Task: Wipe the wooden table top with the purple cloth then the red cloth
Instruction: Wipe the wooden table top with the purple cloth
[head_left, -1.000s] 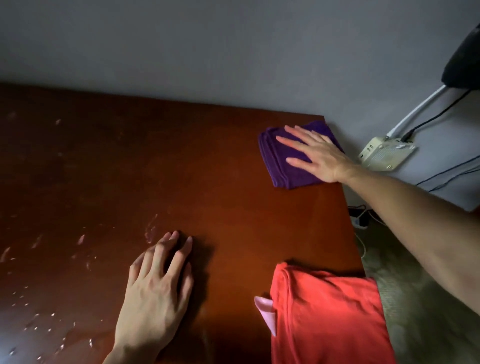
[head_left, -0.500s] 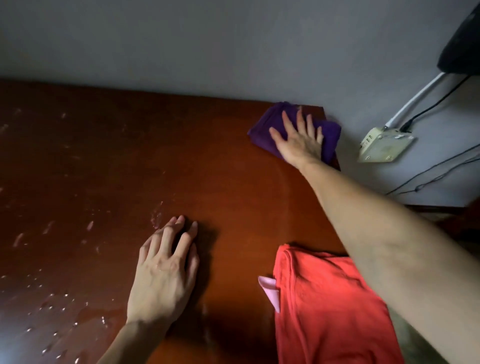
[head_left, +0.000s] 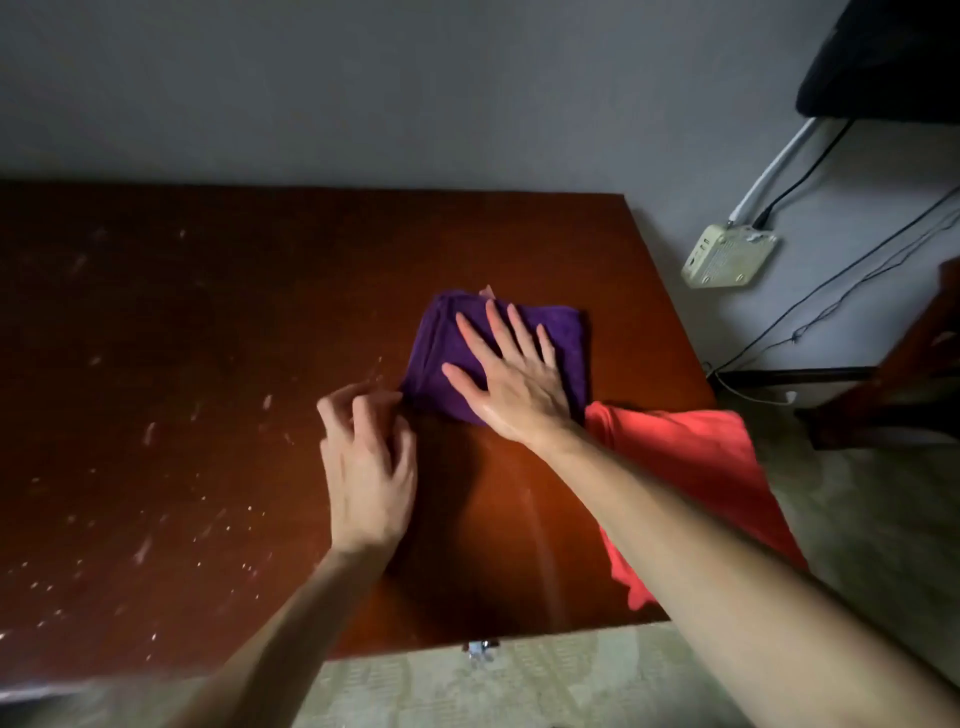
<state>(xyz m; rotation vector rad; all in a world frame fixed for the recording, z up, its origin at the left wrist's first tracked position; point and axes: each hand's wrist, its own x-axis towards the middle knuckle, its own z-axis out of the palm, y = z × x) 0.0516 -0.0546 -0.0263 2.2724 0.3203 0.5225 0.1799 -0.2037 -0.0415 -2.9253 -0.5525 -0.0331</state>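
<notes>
Purple cloth (head_left: 558, 332) under right hand (head_left: 519, 387), near table (head_left: 234, 374) edge.

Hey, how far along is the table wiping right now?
Done: the right part of the table top looks free of specks. In hand: the right hand presses flat on the purple cloth; the left hand is at its corner. Left: white specks across the left side, then the red cloth, untouched.

Right hand (head_left: 519, 395) flat on purple cloth (head_left: 431, 358) — left hand (head_left: 369, 467) curled beside its corner.
</notes>
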